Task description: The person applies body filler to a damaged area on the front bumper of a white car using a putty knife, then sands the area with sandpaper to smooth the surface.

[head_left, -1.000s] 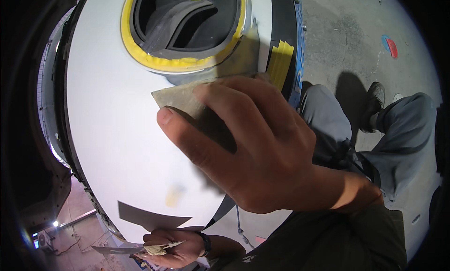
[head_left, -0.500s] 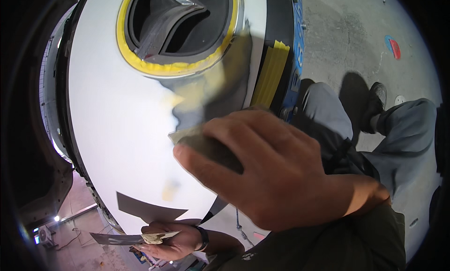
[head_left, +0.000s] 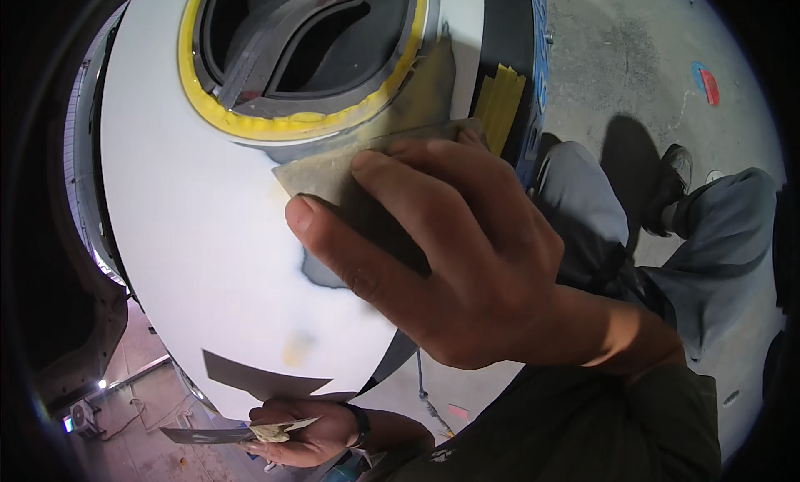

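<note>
My right hand [head_left: 475,265] presses a thin grey-beige spreader [head_left: 321,175] against a white car panel [head_left: 192,232], fingers spread over its back and thumb by its lower edge. Under and beside it lies a grey sanded patch [head_left: 321,269] with smears of yellowish filler [head_left: 421,90]; the spreader hides part of this. Just above, yellow masking tape [head_left: 250,125] rings a dark oval opening with a grey curved piece [head_left: 267,53]. At the lower left, my left hand [head_left: 308,432] grips a thin dark scraper [head_left: 204,436] carrying a pale lump of putty [head_left: 271,432].
More yellow tape [head_left: 500,107] covers a black strip beside a blue plate [head_left: 533,140] at the panel's right edge. My bent legs [head_left: 708,249] are over the concrete floor [head_left: 600,57]. The left scraper's shadow [head_left: 262,375] falls on the panel.
My right hand has moved up the panel with the spreader, closer to the taped ring, uncovering the lower end of the grey patch. My left hand stays nearly in place.
</note>
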Available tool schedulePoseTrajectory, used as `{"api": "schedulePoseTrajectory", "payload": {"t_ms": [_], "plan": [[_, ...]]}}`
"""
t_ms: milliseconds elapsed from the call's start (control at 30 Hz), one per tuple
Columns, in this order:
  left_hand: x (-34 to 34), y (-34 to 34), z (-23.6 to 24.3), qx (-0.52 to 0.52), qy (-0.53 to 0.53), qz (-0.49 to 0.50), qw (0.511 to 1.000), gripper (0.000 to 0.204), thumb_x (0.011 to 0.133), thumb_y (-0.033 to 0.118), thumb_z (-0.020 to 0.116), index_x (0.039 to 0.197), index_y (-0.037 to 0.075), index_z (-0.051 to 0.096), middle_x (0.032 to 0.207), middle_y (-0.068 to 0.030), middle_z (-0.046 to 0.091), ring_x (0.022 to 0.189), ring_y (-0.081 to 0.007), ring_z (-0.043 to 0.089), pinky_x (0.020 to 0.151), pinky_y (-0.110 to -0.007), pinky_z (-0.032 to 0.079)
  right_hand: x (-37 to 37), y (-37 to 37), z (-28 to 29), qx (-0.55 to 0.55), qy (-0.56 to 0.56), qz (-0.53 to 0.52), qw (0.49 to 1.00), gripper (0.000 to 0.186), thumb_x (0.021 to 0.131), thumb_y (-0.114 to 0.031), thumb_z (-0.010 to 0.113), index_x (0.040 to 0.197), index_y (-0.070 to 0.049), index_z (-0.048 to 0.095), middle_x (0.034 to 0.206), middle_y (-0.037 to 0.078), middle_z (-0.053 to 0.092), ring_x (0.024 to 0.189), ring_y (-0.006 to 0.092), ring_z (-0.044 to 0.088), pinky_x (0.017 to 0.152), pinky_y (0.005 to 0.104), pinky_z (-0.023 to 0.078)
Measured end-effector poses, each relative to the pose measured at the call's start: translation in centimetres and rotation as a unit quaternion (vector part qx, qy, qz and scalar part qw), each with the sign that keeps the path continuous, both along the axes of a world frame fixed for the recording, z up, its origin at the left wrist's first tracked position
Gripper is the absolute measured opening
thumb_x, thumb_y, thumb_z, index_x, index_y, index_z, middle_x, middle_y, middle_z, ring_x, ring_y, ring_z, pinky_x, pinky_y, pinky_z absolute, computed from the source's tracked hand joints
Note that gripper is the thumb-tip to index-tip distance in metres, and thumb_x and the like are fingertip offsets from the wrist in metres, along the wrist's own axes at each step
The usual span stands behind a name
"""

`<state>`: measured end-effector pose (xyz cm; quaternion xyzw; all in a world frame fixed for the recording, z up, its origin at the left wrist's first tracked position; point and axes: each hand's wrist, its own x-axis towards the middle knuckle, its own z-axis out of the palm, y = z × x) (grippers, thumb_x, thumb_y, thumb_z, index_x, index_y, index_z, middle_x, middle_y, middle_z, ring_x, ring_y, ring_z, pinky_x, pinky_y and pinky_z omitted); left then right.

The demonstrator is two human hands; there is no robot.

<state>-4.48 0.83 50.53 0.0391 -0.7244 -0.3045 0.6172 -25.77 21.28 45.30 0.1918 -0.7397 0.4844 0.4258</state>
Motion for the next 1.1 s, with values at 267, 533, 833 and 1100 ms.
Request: {"api": "schedulePoseTrajectory", "payload": {"t_ms": [267, 533, 833, 1100], "plan": [[0.7, -0.9, -0.2, 0.023, 0.106, -0.090, 0.990, 0.063, 0.088, -0.011, 0.076, 0.145, -0.006, 0.051, 0.137, -0.0239, 0.060, 0.110, -0.0318, 0.068, 0.093, -0.042, 0.061, 2.1, 1.2, 0.0, 0.028, -0.039, 0.081, 0.996, 0.030, 0.091, -0.025, 0.068, 0.112, -0.007, 0.077, 0.105, 0.012, 0.065, 0.104, 0.0298, 0.061, 0.084, 0.0588, 0.058], [-1.5, 0.5, -0.2, -0.222, -0.051, 0.157, 0.961, 0.036, 0.103, 0.009, 0.061, 0.136, -0.006, 0.058, 0.143, -0.0237, 0.055, 0.119, -0.0320, 0.064, 0.091, -0.041, 0.060, 1.6, 3.4, 1.3, 0.050, -0.069, 0.111, 0.990, 0.032, 0.083, -0.029, 0.078, 0.115, -0.023, 0.079, 0.100, 0.006, 0.066, 0.094, 0.0217, 0.068, 0.078, 0.0434, 0.064], [-0.4, -0.9, 0.2, -0.468, -0.113, 0.257, 0.838, 0.044, 0.105, 0.001, 0.056, 0.149, 0.003, 0.052, 0.148, -0.0246, 0.052, 0.122, -0.0392, 0.062, 0.089, -0.044, 0.062, -0.2, 0.6, 0.5, 0.002, -0.020, -0.006, 1.000, 0.029, 0.083, -0.034, 0.078, 0.111, -0.025, 0.080, 0.101, 0.005, 0.066, 0.093, 0.0231, 0.067, 0.074, 0.0412, 0.065], [1.3, -1.8, 0.4, -0.118, -0.062, -0.114, 0.985, 0.042, 0.106, 0.006, 0.054, 0.147, -0.002, 0.052, 0.140, -0.0266, 0.055, 0.110, -0.0368, 0.063, 0.093, -0.046, 0.058, 0.5, -0.1, 0.6, 0.023, -0.003, 0.016, 1.000, 0.028, 0.083, -0.032, 0.078, 0.110, -0.024, 0.080, 0.100, 0.006, 0.069, 0.095, 0.0221, 0.069, 0.076, 0.0503, 0.065]]}}
